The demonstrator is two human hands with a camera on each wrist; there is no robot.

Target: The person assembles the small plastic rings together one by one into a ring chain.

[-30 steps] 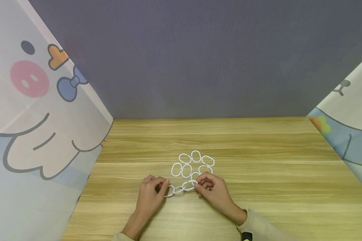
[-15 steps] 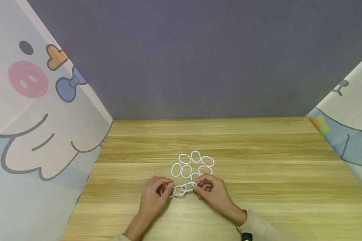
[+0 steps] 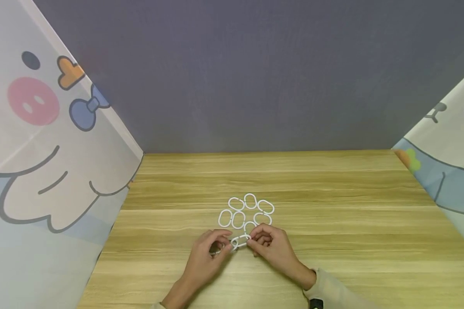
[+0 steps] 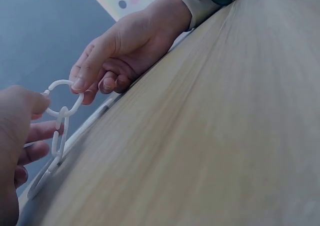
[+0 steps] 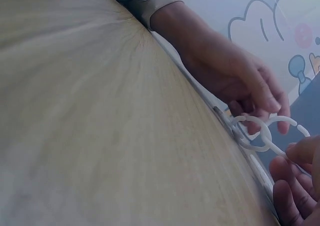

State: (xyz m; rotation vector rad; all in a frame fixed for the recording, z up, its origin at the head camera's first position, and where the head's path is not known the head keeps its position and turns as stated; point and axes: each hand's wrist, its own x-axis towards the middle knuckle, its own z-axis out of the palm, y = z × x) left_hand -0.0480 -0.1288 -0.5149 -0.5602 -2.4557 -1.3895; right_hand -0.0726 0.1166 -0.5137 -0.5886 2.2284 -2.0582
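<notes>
Compared with half a second ago, the left hand (image 3: 209, 253) is nearer the right hand (image 3: 272, 244), and its thumb and forefinger have parted, fingers relaxed beside the white chain (image 4: 65, 128). The right hand, hardly moved, pinches the chain's end link, held low over the worktop (image 3: 332, 214). Seven loose links (image 3: 245, 218) lie unchanged just beyond

Nothing I can read from where I'm standing: no lettering or numbers on the white links (image 4: 61, 81), the counter (image 3: 332, 189), the cartoon-printed left panel (image 3: 77, 159) or the right panel (image 3: 448, 133). The dark wristpiece (image 3: 316, 304) on the person's right shows too small for any marking.
</notes>
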